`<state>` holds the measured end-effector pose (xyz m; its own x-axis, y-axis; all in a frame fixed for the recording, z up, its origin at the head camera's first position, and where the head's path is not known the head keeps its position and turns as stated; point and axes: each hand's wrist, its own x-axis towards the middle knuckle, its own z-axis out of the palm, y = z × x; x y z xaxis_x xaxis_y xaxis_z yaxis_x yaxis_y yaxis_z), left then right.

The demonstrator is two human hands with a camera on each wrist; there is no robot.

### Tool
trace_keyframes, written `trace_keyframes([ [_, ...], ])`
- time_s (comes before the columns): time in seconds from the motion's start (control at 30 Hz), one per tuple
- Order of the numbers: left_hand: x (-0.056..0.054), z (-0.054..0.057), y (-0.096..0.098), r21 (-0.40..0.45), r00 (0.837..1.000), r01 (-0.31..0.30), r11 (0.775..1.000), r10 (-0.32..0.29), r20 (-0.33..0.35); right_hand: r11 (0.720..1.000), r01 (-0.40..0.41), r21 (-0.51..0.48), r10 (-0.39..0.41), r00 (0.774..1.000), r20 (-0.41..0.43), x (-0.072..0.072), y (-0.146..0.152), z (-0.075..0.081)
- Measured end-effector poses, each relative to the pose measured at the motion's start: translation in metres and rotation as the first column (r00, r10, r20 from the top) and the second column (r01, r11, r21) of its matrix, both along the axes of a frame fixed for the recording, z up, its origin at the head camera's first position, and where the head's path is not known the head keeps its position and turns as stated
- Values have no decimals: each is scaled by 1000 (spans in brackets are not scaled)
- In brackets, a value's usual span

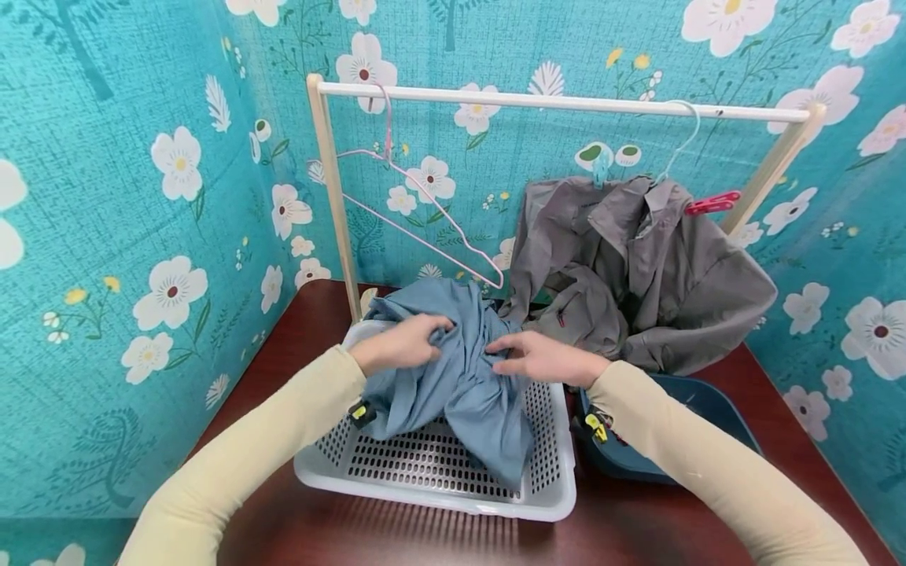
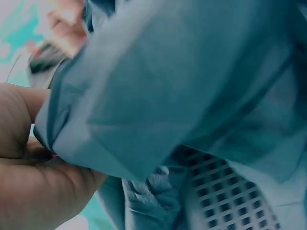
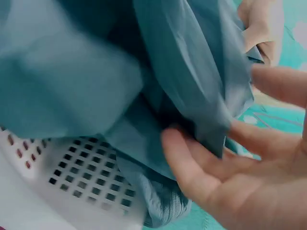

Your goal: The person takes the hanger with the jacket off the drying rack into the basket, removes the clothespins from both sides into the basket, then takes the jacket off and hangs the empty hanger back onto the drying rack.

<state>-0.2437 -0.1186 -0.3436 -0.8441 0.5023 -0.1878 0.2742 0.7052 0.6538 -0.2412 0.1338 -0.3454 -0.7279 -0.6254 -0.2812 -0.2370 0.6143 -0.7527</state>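
Observation:
A crumpled blue garment (image 1: 460, 377) is bunched over a light grey perforated basket (image 1: 566, 503), its lower folds hanging inside. My left hand (image 1: 405, 343) pinches a fold of it; in the left wrist view the cloth (image 2: 129, 96) passes between thumb and fingers. On the other side, my right hand (image 1: 545, 359) is at the cloth with loosely spread fingers. One fingertip (image 3: 173, 139) reaches into a fold there, and a loose edge of the cloth lies across the other fingers. A gathered, ribbed band (image 3: 168, 206) of the garment shows below.
A rack with a white bar (image 1: 495, 96) stands behind the basket. It bears a pink hanger (image 1: 425, 189) and a grey garment (image 1: 679, 275) on a pale blue hanger, with a red clip (image 1: 713, 203). A dark blue basin (image 1: 708, 409) sits on the right of the dark red table (image 1: 283, 503).

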Motion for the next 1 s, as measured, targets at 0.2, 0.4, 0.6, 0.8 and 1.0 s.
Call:
trace_keyframes([
  [0.2, 9, -31, 15, -159, 988, 151, 976, -155, -8, 972, -174, 160, 162, 983, 85, 3, -14, -13],
  [0.4, 11, -27, 9, -167, 980, 174, 971, -154, 125, 952, -242, 188, 213, 964, 159, -3, -12, 4],
  [0.6, 2, 8, -29, -76, 977, 66, 995, -49, 205, 998, -9, 58, 2, 993, 116, -27, 14, 25],
  [0.8, -20, 17, -68, -87, 961, -232, 969, 242, 131, 956, 288, -60, -269, 938, 221, -57, 36, 13],
  [1.0, -38, 3, -84, -9, 911, -343, 939, 335, 240, 924, 359, -131, -271, 856, 440, -74, 41, -5],
])
